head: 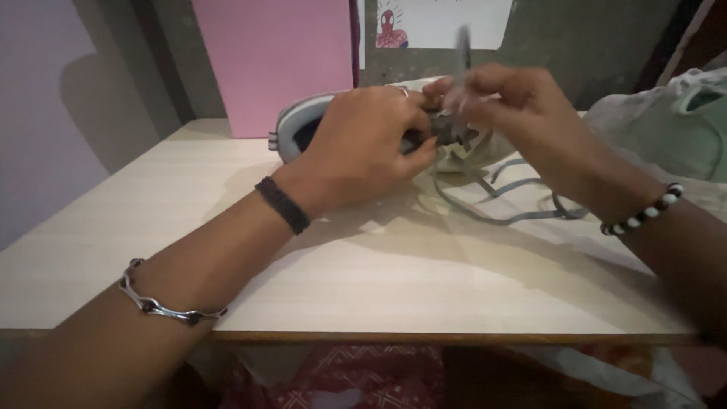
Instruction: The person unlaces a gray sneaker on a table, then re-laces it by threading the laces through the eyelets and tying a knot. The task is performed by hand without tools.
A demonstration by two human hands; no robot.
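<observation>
While the left hand (371,140) clamps over the middle of a pale sneaker (303,125) in the upper centre of the frame, fingers curled around its upper, the right hand (507,98) pinches the tip of a grey shoelace (500,216) between thumb and fingertips just above the eyelets. The step in hand looks like lacing: the tip is blurred, as if on its way through a hole. The next move would call for a fine, steady pinch to find the following eyelet, with the shoe held firm against the pull.

The lace is flat and soft, its slack lying in loose loops on the table (113,242) at centre right. The tabletop is smooth, pale wood-grain laminate with a darker front edge. The sneaker seems to be cloth or soft leather with a padded collar. A second pale shoe (674,125) sits at the right edge. A flat pink board (273,60) leans upright behind.
</observation>
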